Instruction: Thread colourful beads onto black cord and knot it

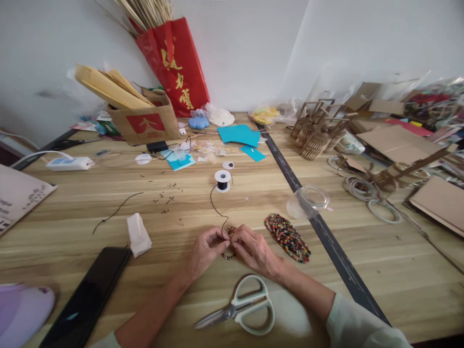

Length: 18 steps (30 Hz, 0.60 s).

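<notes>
Beyond the scissors [241, 309], left hand [206, 251] and right hand [255, 251] pinch beads [228, 257]

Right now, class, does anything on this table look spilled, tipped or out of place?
The clear jar lies tipped on its side behind the loose beads, spilled in a heap right of the held bead strand; cut thread bits are scattered farther left.

My left grip [205, 251] and right grip [253, 249] meet on the worktop [108, 203], both pinching a bead strand [227, 256] between them. Scissors [241, 307] lie nearer me. A bead pile [287, 238] sits right of the grips, with a jar [308, 202] behind it. I see the thread spool [222, 180] behind the grips and a phone [87, 299] lying far left.
</notes>
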### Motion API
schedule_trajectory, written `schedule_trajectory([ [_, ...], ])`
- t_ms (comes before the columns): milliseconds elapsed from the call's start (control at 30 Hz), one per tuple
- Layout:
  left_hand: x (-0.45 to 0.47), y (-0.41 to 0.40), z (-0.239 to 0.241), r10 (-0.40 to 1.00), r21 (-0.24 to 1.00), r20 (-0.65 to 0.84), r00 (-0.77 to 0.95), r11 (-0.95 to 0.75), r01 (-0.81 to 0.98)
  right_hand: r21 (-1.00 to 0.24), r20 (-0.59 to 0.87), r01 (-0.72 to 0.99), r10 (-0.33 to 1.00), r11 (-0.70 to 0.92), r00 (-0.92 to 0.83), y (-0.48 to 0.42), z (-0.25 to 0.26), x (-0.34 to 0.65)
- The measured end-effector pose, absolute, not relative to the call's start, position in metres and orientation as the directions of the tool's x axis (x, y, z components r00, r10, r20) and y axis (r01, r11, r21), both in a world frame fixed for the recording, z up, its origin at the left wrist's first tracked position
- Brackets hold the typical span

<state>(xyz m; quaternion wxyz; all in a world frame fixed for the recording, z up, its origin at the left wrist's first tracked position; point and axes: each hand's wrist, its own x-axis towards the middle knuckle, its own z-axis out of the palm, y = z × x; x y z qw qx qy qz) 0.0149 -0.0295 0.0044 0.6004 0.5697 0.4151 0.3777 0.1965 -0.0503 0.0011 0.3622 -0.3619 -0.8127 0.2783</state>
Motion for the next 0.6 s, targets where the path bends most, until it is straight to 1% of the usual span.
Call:
schedule_trajectory([
  [100, 0.0171, -0.0330, 0.0049, 0.939, 0.998, -0.029, 0.343, 0.010, 0.056, -0.703, 0.378, 0.409, 0.793, 0.582, -0.478, -0.0505, 0.0017, 0.1955],
  [167, 0.0181, -0.0355, 0.0054, 0.947, 0.990, 0.026, 0.320, -0.069, 0.123, -0.698, 0.373, 0.421, 0.796, 0.579, -0.477, -0.0506, 0.0025, 0.1943],
  [267, 0.0191, -0.0382, 0.0063, 0.943, 0.947, 0.145, 0.300, -0.220, 0.234, -0.701, 0.372, 0.426, 0.802, 0.572, -0.467, -0.0506, 0.0043, 0.1920],
  [367, 0.0201, -0.0398, 0.0081, 0.932, 0.903, 0.214, 0.291, -0.303, 0.305, -0.720, 0.355, 0.425, 0.818, 0.548, -0.453, -0.0505, 0.0060, 0.1902],
  [500, 0.0208, -0.0401, 0.0086, 0.936, 0.895, 0.215, 0.278, -0.303, 0.326, -0.738, 0.332, 0.418, 0.824, 0.530, -0.460, -0.0498, 0.0066, 0.1895],
  [600, 0.0201, -0.0379, 0.0057, 0.948, 0.932, 0.155, 0.277, -0.234, 0.277, -0.756, 0.320, 0.404, 0.830, 0.514, -0.457, -0.0493, 0.0062, 0.1897],
])
